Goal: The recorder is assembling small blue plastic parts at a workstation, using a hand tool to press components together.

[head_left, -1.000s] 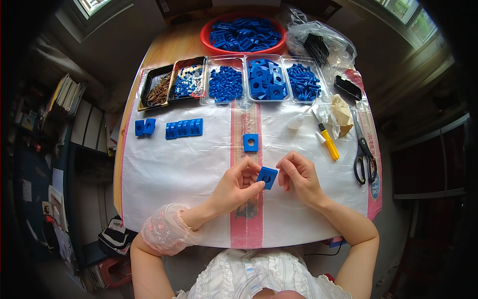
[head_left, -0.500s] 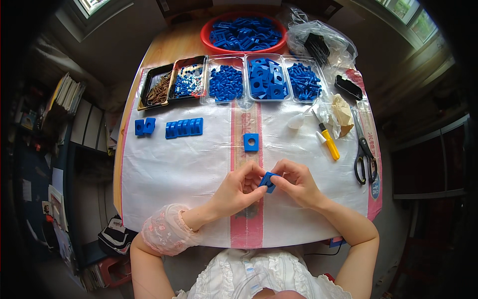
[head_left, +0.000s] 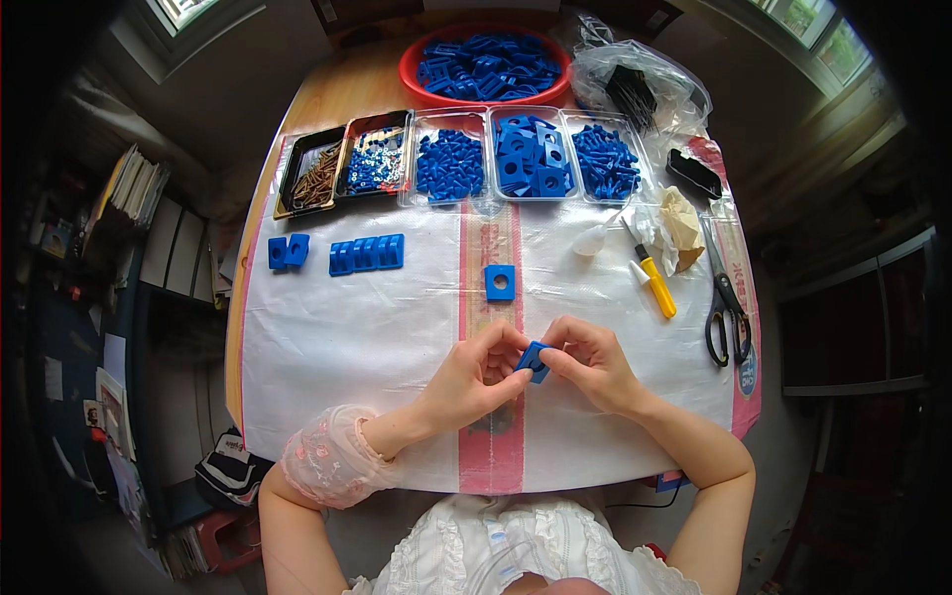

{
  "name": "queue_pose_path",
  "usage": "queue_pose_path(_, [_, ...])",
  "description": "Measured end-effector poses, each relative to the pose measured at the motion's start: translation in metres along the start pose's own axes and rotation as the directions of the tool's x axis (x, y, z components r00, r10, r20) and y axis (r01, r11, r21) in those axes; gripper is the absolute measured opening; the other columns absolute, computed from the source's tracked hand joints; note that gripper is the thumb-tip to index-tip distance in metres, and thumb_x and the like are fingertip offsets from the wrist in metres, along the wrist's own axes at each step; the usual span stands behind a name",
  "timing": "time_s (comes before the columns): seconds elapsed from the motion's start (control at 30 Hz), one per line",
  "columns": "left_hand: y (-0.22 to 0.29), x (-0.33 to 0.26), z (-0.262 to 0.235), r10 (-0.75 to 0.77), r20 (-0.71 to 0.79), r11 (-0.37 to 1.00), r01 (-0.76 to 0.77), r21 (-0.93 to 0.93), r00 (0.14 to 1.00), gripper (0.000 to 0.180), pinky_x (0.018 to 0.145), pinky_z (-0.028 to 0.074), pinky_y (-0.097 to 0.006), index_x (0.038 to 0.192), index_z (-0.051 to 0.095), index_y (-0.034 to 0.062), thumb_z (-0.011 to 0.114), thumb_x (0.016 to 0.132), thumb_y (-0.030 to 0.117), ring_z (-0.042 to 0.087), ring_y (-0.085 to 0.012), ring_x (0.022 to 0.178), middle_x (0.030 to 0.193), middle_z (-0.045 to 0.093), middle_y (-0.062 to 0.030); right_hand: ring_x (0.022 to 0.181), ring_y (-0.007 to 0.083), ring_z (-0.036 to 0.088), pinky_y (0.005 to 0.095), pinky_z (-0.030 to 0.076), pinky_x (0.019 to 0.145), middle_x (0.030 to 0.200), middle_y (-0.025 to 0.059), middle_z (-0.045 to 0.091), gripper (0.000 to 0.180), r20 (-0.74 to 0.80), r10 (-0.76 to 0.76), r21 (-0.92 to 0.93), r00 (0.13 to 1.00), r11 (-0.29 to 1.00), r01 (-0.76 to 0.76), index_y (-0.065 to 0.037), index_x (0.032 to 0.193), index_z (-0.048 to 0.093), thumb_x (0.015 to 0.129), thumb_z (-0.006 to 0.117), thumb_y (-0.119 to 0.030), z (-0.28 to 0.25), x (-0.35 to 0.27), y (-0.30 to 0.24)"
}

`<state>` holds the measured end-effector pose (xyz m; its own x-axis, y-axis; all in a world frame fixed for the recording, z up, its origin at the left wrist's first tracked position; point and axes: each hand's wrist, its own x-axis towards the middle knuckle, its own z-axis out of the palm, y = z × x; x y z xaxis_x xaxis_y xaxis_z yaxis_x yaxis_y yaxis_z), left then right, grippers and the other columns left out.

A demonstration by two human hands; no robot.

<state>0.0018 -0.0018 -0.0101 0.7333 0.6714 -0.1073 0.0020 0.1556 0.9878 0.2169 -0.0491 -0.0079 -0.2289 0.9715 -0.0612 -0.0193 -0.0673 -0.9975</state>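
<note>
Between my two hands, just above the sheeted table, is a small blue plastic piece [head_left: 534,361] with a hole. My left hand [head_left: 476,375] pinches its left side with thumb and fingers. From the right, my right hand [head_left: 587,365] grips the same piece, its thumb lying over the face. A square blue plastic piece [head_left: 500,283] with a round hole lies flat just beyond my hands. Farther left stand a row of blue parts [head_left: 367,255] and a pair of blue pieces [head_left: 289,252]. My fingers hide part of the held piece.
Along the back stand black trays with brown screws [head_left: 317,180] and small nuts [head_left: 375,162], then clear boxes of blue parts [head_left: 451,167]. Behind them is a red basin [head_left: 409,74]. At right lie a yellow-handled screwdriver [head_left: 647,266], a yellow tube [head_left: 658,294] and black-handled scissors [head_left: 729,322].
</note>
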Motion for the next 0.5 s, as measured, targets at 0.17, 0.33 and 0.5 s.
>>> queue_pose_path(0.17, [0.0011,-0.0002,0.003,0.004,-0.044,0.999,-0.006,-0.041,0.999,0.023,0.07,0.053,-0.021,0.108,0.054,0.0002,0.066,0.089,0.002,0.06,-0.0057,0.08,0.092,0.062,-0.0018,0.076,0.0021,0.054,0.0203,0.044,0.063,0.085,-0.0007,0.062,0.009,0.0,-0.015,0.013,1.0,1.0,0.015,0.0,0.095,0.063,0.095,0.063,-0.009,0.0005,0.0003,0.0003])
queue_pose_path(0.33, [0.0,-0.0005,-0.0005,-0.011,0.007,1.0,0.011,0.009,1.0,0.024,0.073,0.055,-0.023,0.112,0.051,0.0016,0.064,0.092,0.0,0.063,-0.0087,0.091,0.099,0.063,-0.0048,0.076,0.0017,0.053,0.0201,0.043,0.062,0.085,-0.0009,0.062,0.009,0.004,-0.015,0.008,1.0,1.0,0.015,0.0,0.095,0.063,0.096,0.063,-0.009,-0.0003,-0.0002,0.0016])
queue_pose_path(0.5, [-0.0014,-0.0007,-0.0009,-0.004,0.007,1.0,0.004,0.012,1.0,0.024,0.073,0.055,-0.023,0.112,0.052,0.002,0.064,0.092,0.001,0.063,-0.0088,0.091,0.1,0.064,-0.0048,0.075,0.0017,0.053,0.0202,0.042,0.062,0.085,-0.0011,0.062,0.008,0.006,-0.018,0.021,1.0,1.0,0.018,-0.001,0.095,0.063,0.095,0.063,-0.009,0.0002,0.0002,0.0022])
